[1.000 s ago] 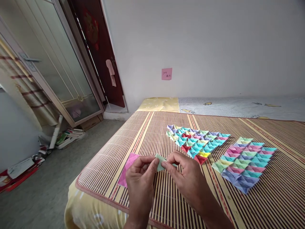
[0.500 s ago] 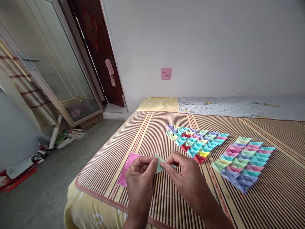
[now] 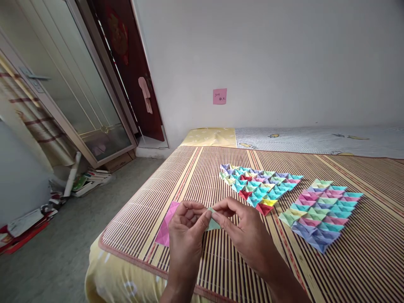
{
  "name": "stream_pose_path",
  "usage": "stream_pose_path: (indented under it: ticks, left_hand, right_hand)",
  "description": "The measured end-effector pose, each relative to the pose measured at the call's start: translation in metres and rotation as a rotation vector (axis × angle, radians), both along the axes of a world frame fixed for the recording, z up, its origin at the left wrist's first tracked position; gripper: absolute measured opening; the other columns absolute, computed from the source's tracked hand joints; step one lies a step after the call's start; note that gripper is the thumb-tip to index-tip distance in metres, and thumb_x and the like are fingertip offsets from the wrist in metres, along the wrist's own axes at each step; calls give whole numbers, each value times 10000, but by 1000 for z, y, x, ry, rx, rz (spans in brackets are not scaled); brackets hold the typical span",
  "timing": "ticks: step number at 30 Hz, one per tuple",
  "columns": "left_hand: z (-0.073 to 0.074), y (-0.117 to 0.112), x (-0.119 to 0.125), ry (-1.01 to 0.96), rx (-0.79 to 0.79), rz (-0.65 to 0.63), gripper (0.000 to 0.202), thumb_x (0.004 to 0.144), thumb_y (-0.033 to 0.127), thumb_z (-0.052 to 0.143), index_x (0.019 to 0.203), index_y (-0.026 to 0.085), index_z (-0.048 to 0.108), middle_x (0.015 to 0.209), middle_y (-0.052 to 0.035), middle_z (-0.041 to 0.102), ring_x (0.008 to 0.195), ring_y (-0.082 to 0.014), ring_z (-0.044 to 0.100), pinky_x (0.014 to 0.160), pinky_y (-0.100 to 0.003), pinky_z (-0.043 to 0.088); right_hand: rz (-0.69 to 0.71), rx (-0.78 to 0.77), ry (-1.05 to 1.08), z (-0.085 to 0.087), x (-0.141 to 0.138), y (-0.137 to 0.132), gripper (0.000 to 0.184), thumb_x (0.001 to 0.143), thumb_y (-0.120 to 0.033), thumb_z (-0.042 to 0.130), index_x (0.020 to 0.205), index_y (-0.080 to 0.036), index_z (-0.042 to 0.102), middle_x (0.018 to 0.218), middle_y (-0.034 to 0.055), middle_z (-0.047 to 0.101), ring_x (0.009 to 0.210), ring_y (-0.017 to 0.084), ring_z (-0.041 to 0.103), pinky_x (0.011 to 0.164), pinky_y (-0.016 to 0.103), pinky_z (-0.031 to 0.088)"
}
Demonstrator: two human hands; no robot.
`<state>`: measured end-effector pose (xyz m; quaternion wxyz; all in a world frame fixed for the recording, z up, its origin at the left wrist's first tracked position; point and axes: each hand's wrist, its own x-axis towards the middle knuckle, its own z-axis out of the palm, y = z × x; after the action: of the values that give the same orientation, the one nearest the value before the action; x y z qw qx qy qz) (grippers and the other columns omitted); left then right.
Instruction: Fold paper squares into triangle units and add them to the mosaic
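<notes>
Both hands pinch a small pale green folded paper piece (image 3: 213,222) above the striped bamboo mat (image 3: 362,261). My left hand (image 3: 187,235) grips its left side with thumb and fingers. My right hand (image 3: 243,235) grips its right side. A pink paper sheet (image 3: 166,229) lies flat on the mat just left of my left hand, partly hidden by it. Two panels of joined multicoloured folded paper units lie further out: one (image 3: 260,187) beyond my right hand, another (image 3: 318,212) to the right.
The mat covers a bed with a yellow sheet (image 3: 104,277) showing at its near-left corner. A white wall with a pink sticky note (image 3: 219,96) stands behind. On the left are a dark red door (image 3: 126,63), a glass door and books (image 3: 91,179) on the grey floor.
Both hands have closed in tighter on the green paper piece, which now shows less between the fingers. The view has shifted slightly.
</notes>
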<state>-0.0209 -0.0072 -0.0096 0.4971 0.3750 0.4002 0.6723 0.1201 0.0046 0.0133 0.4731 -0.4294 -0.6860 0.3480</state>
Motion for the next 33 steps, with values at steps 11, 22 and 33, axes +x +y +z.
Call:
stream_pose_path:
  ticks: [11, 22, 33]
  left_hand:
    - [3, -6, 4, 161, 60, -14, 315, 821, 309, 847, 1004, 182, 625, 802, -22, 758, 784, -163, 706, 751, -262, 552]
    - [12, -8, 9, 17, -16, -76, 425, 700, 238, 929, 1033, 182, 672, 960, -36, 769, 788, -149, 728, 711, -232, 572]
    - [1, -4, 8, 9, -64, -208, 228, 747, 294, 904, 764, 157, 723, 661, -15, 759, 649, -131, 660, 664, -226, 495]
  right_hand:
    - [-46, 132, 29, 0, -3, -2, 197, 973, -250, 536, 798, -199, 610, 739, -3, 614, 691, 159, 590, 641, 276, 453]
    - [-206, 201, 112, -12, -11, -3, 188, 1021, -282, 496, 860, -211, 563, 717, -17, 593, 616, 145, 600, 557, 250, 478]
    - [-254, 176, 155, -13, -11, 0, 189, 1017, -321, 511, 865, -224, 565, 678, -22, 578, 553, 140, 600, 476, 227, 496]
